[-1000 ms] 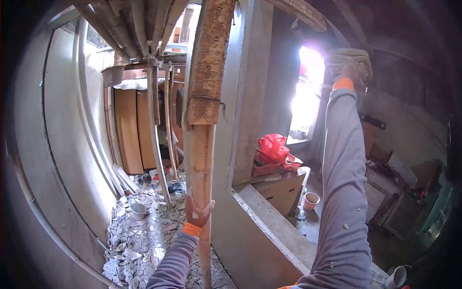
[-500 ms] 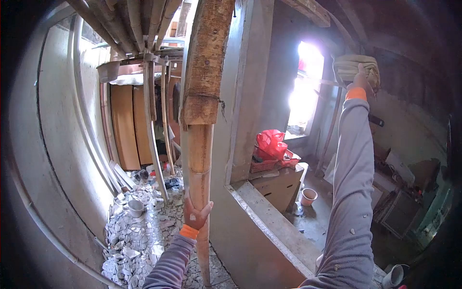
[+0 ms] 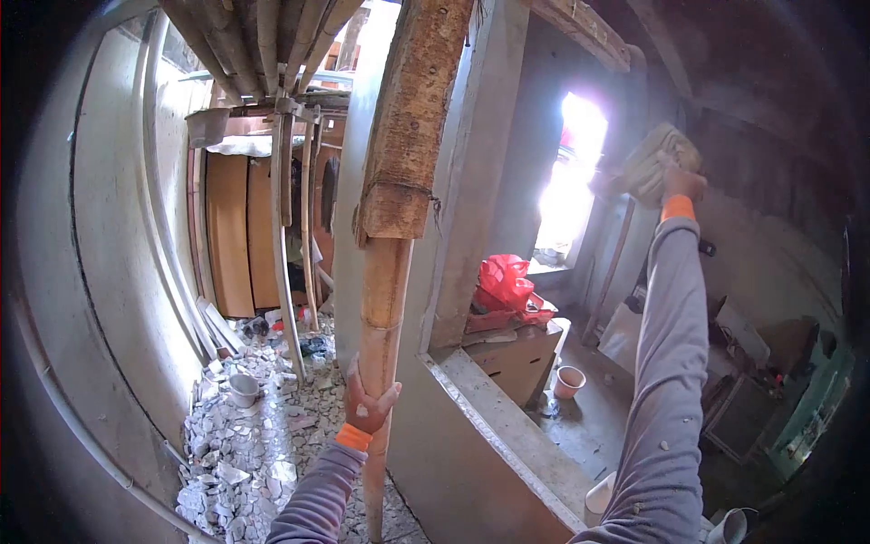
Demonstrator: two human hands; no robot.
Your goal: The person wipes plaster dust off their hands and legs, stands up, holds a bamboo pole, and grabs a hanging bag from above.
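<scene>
My left hand (image 3: 370, 399) is wrapped round an upright bamboo pole (image 3: 384, 308), low down, with the thumb to the right. A rough timber block (image 3: 408, 127) sits over the top of this pole, and a wire loop circles its lower part. Stretched far up to the right, my right hand (image 3: 684, 184) grips a folded beige cloth (image 3: 657, 161). The cloth is tilted and a little blurred, so whether anything is inside it I cannot tell. Behind it is a dim wall.
Broken rubble (image 3: 249, 462) covers the passage floor on the left, with a bucket (image 3: 243, 390) on it. A low wall ledge (image 3: 507, 426) runs along the right. Beyond it are a red plastic bag (image 3: 504, 283), a cardboard box (image 3: 512, 363) and a pink bucket (image 3: 569, 382). Bamboo poles (image 3: 263, 45) hang overhead.
My right hand has moved lower with the cloth, which has tipped from level to slanted. My left hand keeps its hold on the bamboo pole. The view has shifted slightly.
</scene>
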